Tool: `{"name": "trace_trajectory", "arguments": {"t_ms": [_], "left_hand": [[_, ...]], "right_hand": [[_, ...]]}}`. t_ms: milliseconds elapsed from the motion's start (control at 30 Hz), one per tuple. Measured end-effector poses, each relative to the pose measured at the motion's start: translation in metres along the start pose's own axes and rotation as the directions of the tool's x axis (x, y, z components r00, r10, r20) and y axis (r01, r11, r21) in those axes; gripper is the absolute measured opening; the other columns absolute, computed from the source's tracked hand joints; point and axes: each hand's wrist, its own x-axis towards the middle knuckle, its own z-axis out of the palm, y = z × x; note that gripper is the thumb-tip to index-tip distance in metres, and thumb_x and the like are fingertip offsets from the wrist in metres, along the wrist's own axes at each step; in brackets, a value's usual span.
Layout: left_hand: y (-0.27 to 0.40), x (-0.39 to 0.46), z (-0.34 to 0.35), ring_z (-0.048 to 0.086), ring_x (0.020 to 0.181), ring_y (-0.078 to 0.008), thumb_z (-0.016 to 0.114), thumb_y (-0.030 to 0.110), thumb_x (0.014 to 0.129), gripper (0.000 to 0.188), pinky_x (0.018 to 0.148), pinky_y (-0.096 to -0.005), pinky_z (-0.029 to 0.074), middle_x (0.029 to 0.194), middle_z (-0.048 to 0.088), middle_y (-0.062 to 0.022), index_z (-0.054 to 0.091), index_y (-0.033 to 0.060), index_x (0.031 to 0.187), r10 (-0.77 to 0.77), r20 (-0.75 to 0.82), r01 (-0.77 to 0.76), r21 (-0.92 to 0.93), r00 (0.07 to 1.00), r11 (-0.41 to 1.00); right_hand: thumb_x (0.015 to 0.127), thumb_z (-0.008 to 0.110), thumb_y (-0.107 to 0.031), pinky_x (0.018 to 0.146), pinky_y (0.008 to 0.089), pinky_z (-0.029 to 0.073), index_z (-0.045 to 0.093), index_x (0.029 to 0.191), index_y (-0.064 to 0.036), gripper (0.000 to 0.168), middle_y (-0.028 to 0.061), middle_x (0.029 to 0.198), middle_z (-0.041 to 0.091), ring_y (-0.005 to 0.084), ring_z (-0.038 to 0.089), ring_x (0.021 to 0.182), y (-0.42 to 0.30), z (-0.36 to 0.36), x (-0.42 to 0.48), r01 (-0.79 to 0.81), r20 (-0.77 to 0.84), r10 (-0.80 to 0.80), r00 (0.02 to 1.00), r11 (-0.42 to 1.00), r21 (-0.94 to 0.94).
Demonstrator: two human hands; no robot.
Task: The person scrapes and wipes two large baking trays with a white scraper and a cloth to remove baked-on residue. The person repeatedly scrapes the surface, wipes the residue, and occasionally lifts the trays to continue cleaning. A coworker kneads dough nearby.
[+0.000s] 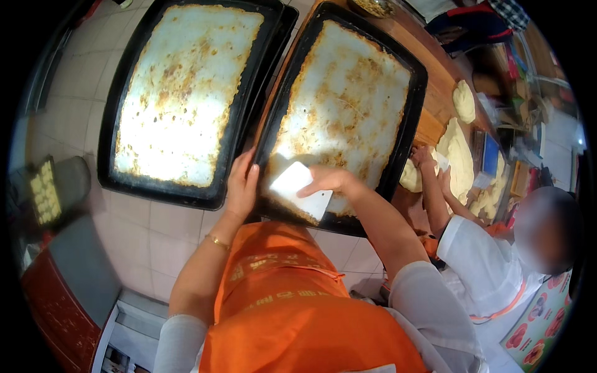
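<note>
A black-rimmed baking tray point(345, 107), its pale base browned with baked-on residue, lies before me over the edge of the wooden worktable. My right hand point(326, 182) grips a white plastic dough scraper point(301, 191), held flat over the tray's near left corner. Along the tray's left rim rests my left hand point(243, 184), fingers on the outer edge and thumb upright; how firmly it holds the rim is hard to tell. To the left, a second stained baking tray point(182, 98) sits on top of at least one more dark tray.
At the right, a co-worker's hands point(424, 158) work at dough with a white scraper. Large dough pieces point(457, 154) lie on the wooden table point(433, 112). A bowl point(373, 7) stands at the table's far end. A tray of dough pieces point(45, 191) is at far left.
</note>
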Motion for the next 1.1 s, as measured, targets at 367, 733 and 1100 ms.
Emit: {"name": "trace_trajectory", "arguments": {"t_ms": [367, 733, 1100], "left_hand": [[0.027, -0.066, -0.019, 0.050, 0.104, -0.0370, 0.053, -0.005, 0.086, 0.040, 0.090, -0.0405, 0.042, 0.114, 0.052, -0.0214, 0.049, -0.0030, 0.125, -0.017, -0.003, 0.017, 0.227, 1.000, 0.974], [0.013, -0.062, -0.025, 0.056, 0.083, -0.0310, 0.051, -0.004, 0.088, 0.023, 0.074, -0.0374, 0.047, 0.093, 0.056, -0.0170, 0.056, -0.0017, 0.110, 0.046, -0.027, -0.038, 0.238, 0.999, 0.971], [0.001, -0.066, -0.020, 0.056, 0.070, -0.0267, 0.057, -0.001, 0.086, 0.008, 0.062, -0.0344, 0.048, 0.086, 0.053, -0.0143, 0.051, -0.0011, 0.091, -0.145, -0.054, 0.150, 0.104, 0.988, 0.983]], "right_hand": [[0.077, 0.077, -0.016, 0.084, 0.0315, 0.049, 0.059, 0.120, 0.000, 0.049, 0.0095, 0.107, 0.066, 0.0165, 0.062, 0.095, 0.044, 0.003, -0.061, 0.291, -0.398, -0.039, 0.917, 0.748, 0.597], [0.073, 0.078, -0.029, 0.088, 0.0346, 0.047, 0.063, 0.112, 0.000, 0.051, 0.0167, 0.105, 0.067, 0.0282, 0.063, 0.099, 0.019, 0.004, -0.007, 0.065, -0.394, -0.152, 0.906, 0.972, -0.228], [0.076, 0.075, -0.036, 0.082, 0.0402, 0.049, 0.069, 0.092, 0.002, 0.042, 0.0222, 0.089, 0.066, 0.0359, 0.063, 0.089, 0.029, 0.027, 0.022, 0.050, -0.270, -0.267, 0.925, 0.791, -0.610]]}}
